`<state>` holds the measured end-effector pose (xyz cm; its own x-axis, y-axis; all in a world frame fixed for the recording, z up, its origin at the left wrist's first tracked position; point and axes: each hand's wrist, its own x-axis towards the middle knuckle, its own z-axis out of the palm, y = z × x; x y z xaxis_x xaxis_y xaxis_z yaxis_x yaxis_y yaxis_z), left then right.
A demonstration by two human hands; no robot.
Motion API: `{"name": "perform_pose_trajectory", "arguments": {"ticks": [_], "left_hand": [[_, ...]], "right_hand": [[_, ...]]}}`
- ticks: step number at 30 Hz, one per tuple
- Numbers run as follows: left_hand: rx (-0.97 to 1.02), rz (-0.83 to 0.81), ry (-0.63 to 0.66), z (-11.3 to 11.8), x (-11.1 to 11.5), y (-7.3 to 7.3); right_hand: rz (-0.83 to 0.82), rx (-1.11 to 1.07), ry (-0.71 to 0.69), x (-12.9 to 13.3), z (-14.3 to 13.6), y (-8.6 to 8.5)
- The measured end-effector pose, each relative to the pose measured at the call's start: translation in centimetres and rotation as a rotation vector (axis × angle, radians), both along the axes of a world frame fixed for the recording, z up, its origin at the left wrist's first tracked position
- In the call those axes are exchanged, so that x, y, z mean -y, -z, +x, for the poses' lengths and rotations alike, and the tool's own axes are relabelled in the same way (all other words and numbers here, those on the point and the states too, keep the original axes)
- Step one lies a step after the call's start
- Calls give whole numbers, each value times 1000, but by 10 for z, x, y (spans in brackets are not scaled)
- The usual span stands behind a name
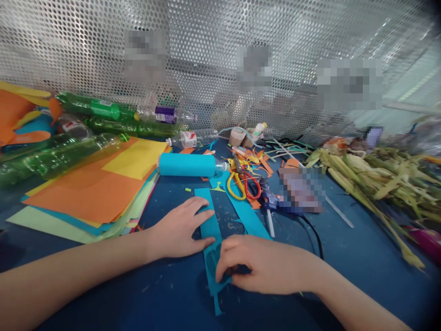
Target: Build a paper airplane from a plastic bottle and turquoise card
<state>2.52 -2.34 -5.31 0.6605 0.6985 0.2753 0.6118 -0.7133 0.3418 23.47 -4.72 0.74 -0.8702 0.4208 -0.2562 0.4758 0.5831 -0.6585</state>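
A long blue paper strip [211,225] lies on the dark blue table in front of me. My left hand [182,227] rests at the strip's left side, fingers spread, with fingertips on the paper. Over the strip's near end, my right hand [255,264] has its fingers curled down onto a smaller blue paper piece [214,257]. A second blue strip [253,220] lies just beyond my right hand. Scissors with yellow and red handles [244,185] sit behind it, beside a blue glue gun [270,197].
Stacked coloured paper [86,193] and green plastic bottles [69,156] are at left. A bottle wrapped in blue paper [186,165] lies behind my hands, near orange scraps [263,161]. Corn husks [386,184] spread at right. A black cable [314,232] runs behind my right wrist.
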Motion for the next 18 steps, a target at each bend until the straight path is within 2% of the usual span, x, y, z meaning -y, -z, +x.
{"name": "perform_pose_trajectory", "arguments": {"ticks": [3,9,15,17,18], "left_hand": [[-18,-9,11,1,0,-2],[-7,-11,27,1,2,-5],[-22,-10,29,-1,4,-6],[-45,-17,30,-1,5,-6],[-55,-26,31,-1,6,-7]], "right_hand": [[19,11,20,-1,1,2],[21,6,-32,-4,3,8],[-43,35,-79,-1,10,1],[-80,62,-50,-6,12,-3],[-66,79,9,-12,14,-5]]}}
